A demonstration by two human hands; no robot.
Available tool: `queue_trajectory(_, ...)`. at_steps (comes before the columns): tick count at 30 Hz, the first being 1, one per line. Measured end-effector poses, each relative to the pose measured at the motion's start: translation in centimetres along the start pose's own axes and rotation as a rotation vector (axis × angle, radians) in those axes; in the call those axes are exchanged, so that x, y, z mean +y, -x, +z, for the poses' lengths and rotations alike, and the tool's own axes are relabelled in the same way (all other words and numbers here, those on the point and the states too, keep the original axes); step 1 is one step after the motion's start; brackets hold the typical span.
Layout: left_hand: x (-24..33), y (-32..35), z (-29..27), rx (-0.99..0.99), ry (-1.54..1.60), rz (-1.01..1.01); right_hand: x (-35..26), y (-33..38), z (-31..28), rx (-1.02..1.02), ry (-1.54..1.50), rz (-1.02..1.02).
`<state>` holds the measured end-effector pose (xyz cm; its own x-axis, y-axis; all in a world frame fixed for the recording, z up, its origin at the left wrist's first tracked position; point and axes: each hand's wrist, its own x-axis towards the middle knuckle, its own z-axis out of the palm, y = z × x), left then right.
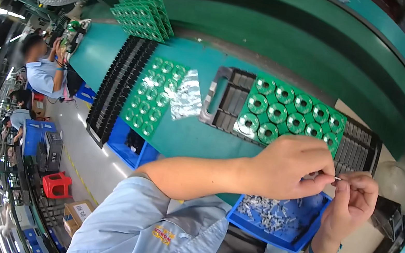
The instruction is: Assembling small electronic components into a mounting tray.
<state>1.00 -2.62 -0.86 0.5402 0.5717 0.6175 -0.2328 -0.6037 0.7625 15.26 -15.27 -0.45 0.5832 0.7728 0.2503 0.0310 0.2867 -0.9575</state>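
Note:
My left hand [297,168] reaches across from the left, its thumb and forefinger pinched together. Close against it, my right hand [352,202], with a blue band on the wrist, is pinched too. Between the fingertips shows a thin whitish sliver [337,178], too small to name; both hands seem to grip it. Below them lies a blue tray [256,231] holding many small whitish-grey pieces [269,214]. Just beyond my left hand, a green circuit board panel [289,108] with rows of round ring shapes rests on a black slotted rack [235,90].
Left of the rack are a silvery bag [186,96], another green panel [152,95] and a long black slotted rack [121,83]. Green panels [144,16] stand stacked farther back. At right is a lamp-like fixture [399,183]. A co-worker [43,71] stands at far left.

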Motion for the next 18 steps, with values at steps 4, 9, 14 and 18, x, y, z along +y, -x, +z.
queue_trajectory(4,0.2,-0.2,0.1,-0.020,-0.019,-0.005,0.3,-0.4,-0.4,-0.048,0.012,-0.020)
queue_trajectory(9,-0.1,-0.5,-0.3,-0.040,-0.025,-0.008,0.4,-0.8,0.0,-0.085,0.101,-0.065)
queue_trajectory(14,-0.4,-0.5,-0.3,-0.071,-0.056,-0.018,0.8,-1.2,-0.1,-0.146,0.156,-0.117)
queue_trajectory(18,-0.6,-0.5,-0.4,-0.100,-0.081,-0.022,0.9,-1.5,-0.1,-0.184,0.224,-0.165)
